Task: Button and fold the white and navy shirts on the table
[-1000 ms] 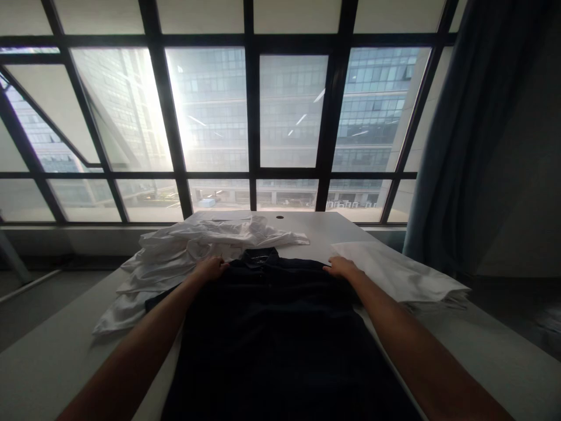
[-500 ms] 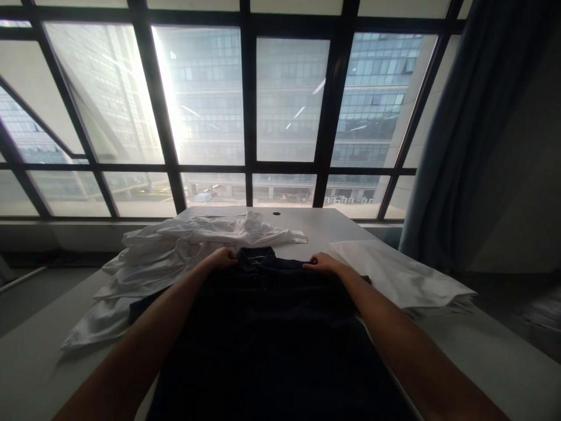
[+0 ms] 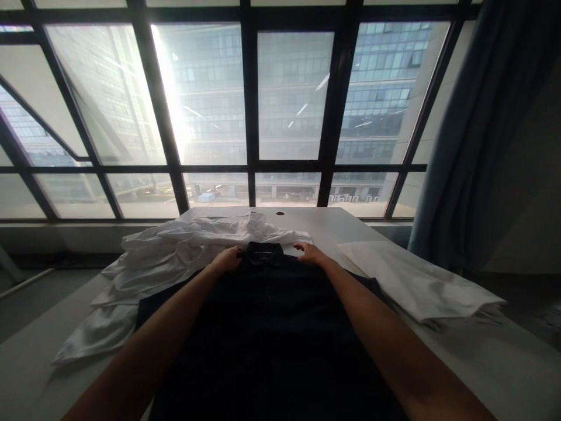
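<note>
A dark shirt [image 3: 267, 327] lies flat on the white table [image 3: 491, 356] in front of me, collar [image 3: 262, 255] at the far end. My left hand [image 3: 228, 258] rests on the fabric just left of the collar, fingers curled onto it. Just right of the collar, my right hand [image 3: 310, 254] sits on the shirt's shoulder edge. Whether either hand pinches the fabric is hard to tell in the dim light.
A crumpled heap of white garments [image 3: 162, 260] lies at the left and behind the dark shirt. A folded white garment [image 3: 416, 280] sits at the right. A small round hole [image 3: 280, 213] marks the table's far end. Large windows and a curtain [image 3: 477, 134] stand beyond.
Both hands have slid inward along the top of the dark shirt, from the shoulders to either side of the collar. The camera has tilted slightly.
</note>
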A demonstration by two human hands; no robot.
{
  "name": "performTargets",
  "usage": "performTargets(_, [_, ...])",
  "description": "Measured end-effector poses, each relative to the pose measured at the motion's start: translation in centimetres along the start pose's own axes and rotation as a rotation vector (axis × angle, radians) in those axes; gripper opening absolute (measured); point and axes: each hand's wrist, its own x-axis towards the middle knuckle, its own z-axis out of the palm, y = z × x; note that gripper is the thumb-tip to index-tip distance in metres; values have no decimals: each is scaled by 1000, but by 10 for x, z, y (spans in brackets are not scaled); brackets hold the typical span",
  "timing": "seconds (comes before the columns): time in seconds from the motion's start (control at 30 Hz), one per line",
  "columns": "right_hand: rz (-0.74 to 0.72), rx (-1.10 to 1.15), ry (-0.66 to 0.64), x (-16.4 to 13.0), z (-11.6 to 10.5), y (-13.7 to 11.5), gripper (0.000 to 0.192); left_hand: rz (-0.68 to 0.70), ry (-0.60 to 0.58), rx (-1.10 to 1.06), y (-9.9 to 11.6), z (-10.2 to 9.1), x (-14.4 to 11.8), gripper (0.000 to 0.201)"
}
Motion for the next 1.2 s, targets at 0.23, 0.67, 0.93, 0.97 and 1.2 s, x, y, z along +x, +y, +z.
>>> performTargets(0.23, [-63, 319, -44, 32, 35, -39, 72, -21, 20, -77, 22, 7, 23, 58])
performTargets(0.67, [-81, 749, 136, 22, 51, -16, 37, 43, 89, -397, 21, -7, 20, 48])
performTargets(0.93, [-86, 688, 344, 21, 38, -31, 33, 31, -112, -1018, 32, -17, 22, 62])
performTargets(0.97, [-100, 682, 359, 20, 37, -32, 33, 36, -153, -1042, 33, -19, 21, 63])
performTargets(1.2, [-72, 493, 277, 16, 32, -35, 27, -2, -107, -705, 31, -21, 30, 42])
